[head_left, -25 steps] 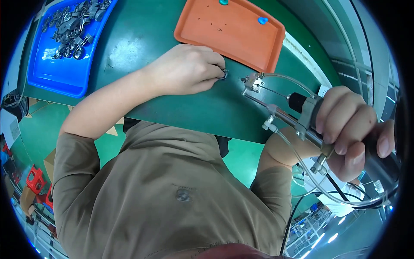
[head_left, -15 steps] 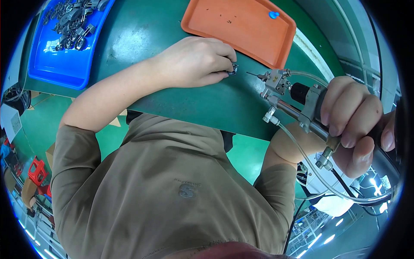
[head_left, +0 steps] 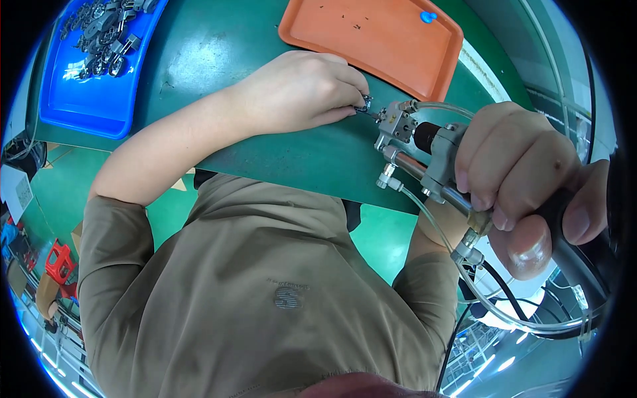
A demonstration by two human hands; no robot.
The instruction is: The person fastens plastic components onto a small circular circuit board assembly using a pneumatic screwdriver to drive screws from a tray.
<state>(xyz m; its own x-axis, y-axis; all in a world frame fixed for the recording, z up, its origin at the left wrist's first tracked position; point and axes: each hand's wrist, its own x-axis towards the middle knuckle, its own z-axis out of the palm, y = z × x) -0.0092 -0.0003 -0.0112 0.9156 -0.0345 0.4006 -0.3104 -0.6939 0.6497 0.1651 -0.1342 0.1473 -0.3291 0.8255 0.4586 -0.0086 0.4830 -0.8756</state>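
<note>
Just above the green table, my left hand (head_left: 302, 93) pinches a small dark metal part (head_left: 364, 103) between thumb and fingers, which hide most of it. My right hand (head_left: 514, 162) is wrapped round the black handle of a metal dispensing gun (head_left: 438, 156) with a valve block, hose fittings and a thin needle. The needle points left, and its end is at the small part. Whether the tip touches the part is too small to tell.
An orange tray (head_left: 378, 40) with a blue knob-shaped piece (head_left: 428, 17) and dark specks lies beyond my hands. At the far left a blue tray (head_left: 89, 119) holds a heap of dark metal parts (head_left: 106, 40). A clear hose (head_left: 491, 308) hangs from the gun.
My right hand has brought the dispensing gun leftward, so the needle has closed the gap to the small part. The left hand has barely shifted and keeps its pinch.
</note>
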